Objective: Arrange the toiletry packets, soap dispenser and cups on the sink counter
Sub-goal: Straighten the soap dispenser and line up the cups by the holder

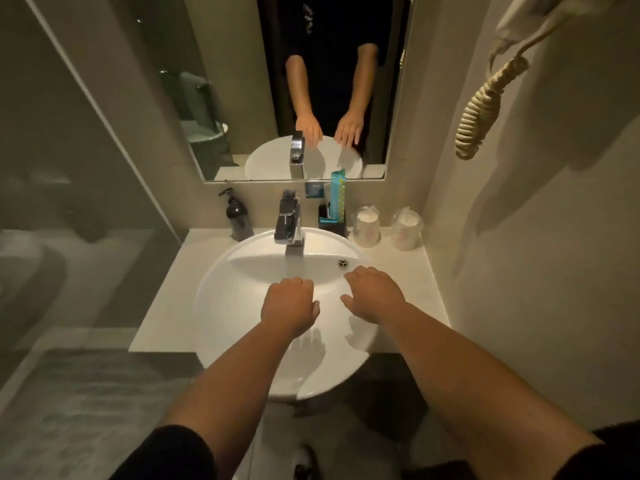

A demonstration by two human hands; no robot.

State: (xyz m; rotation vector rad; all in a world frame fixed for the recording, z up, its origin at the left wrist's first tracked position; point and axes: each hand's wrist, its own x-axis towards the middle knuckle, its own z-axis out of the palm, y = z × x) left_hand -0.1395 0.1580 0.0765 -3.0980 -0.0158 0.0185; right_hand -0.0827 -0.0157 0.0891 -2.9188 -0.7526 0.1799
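A dark soap dispenser [237, 216] with a pump stands at the back left of the counter [162, 306]. A black holder [331, 221] right of the faucet carries a tall blue toiletry packet [337, 195]. Two plastic-wrapped cups [367, 225] [406, 228] stand at the back right. Over the white basin [221, 306], my left hand [289, 306] and my right hand [375, 294] hover palm down with relaxed fingers, and neither holds anything.
A chrome faucet [289, 226] rises behind the basin. The mirror [242, 98] above reflects my arms. A glass partition stands to the left. On the right wall hangs a hair dryer with a coiled cord [485, 105].
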